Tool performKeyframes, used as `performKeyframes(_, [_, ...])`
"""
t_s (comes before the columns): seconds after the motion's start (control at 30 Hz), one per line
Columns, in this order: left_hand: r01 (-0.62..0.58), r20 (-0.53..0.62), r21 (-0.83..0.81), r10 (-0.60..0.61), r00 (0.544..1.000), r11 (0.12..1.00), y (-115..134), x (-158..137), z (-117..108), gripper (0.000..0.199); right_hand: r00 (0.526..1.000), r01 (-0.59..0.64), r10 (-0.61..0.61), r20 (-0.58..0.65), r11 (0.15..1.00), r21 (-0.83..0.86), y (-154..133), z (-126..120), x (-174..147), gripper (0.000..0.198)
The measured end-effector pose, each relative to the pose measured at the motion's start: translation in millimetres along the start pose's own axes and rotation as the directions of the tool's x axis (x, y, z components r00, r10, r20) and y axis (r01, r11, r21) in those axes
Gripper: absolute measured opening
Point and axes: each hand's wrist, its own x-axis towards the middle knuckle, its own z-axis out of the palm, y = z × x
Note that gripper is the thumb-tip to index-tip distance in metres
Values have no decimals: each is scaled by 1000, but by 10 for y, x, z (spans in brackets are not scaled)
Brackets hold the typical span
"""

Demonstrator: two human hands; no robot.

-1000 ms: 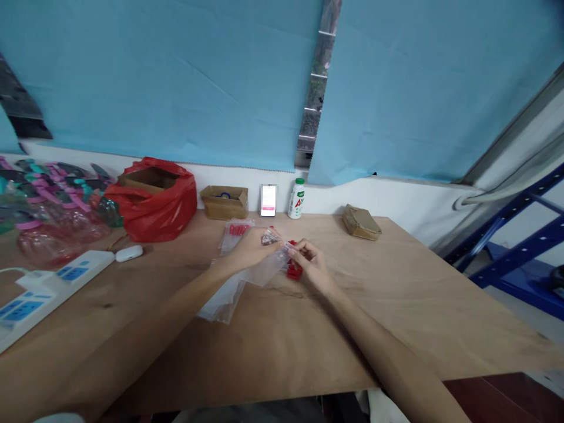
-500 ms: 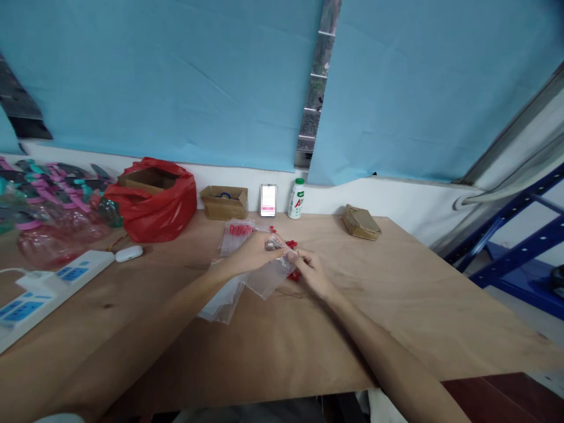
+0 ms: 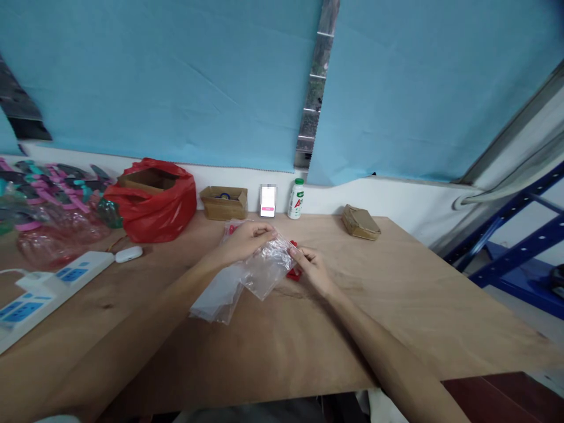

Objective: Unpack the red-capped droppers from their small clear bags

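Between my two hands a clear plastic bag (image 3: 267,271) hangs over the table, its top edge stretched between them. My left hand (image 3: 247,239) pinches the bag's upper left corner, and my right hand (image 3: 312,267) grips its upper right corner between thumb and fingers. Small red pieces (image 3: 294,272) lie behind the bag near my right fingertips, partly hidden. Under my left wrist is a stack of flat clear bags (image 3: 218,296). Behind my left hand, a bag with red pieces (image 3: 231,228) is mostly covered.
At the back stand a red plastic bag (image 3: 161,205) around a box, an open carton (image 3: 224,204), a phone (image 3: 267,201), a white bottle (image 3: 296,200) and a brown box (image 3: 361,222). Spray bottles (image 3: 57,217), a power strip (image 3: 53,294) and a white case (image 3: 129,254) occupy the left.
My left hand has shifted slightly left, away from my right hand. The bag's top edge is now spread wider between them. My right hand has barely moved.
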Motion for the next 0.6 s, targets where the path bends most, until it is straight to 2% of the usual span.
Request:
performKeyframes(0.17, [26,7,6,-26,1000,1000,61,-23,-39,31,1000,-9,7,29,999,50,47,-7,-10,58])
performKeyframes(0.27, [21,-38,0,-21,999,1000,82,-20,-157,30,998,-42,34,62,990,133,84,2,-13,60])
performKeyframes(0.37, [30,-87,-19,-31,996,999,101,-26,-387,30,995,-85,71,66,970,227,132,14,10,63])
performKeyframes(0.47, [11,-124,-16,-13,992,1000,97,-59,-688,31,996,-86,82,24,966,245,199,8,55,61])
performKeyframes(0.5, [4,-117,-11,-5,993,1000,81,-75,-793,31,996,-84,85,6,967,242,226,1,70,60])
performKeyframes(0.6, [40,12,107,-42,999,993,-40,-119,-1088,31,992,-94,111,-60,968,232,305,-20,106,59])
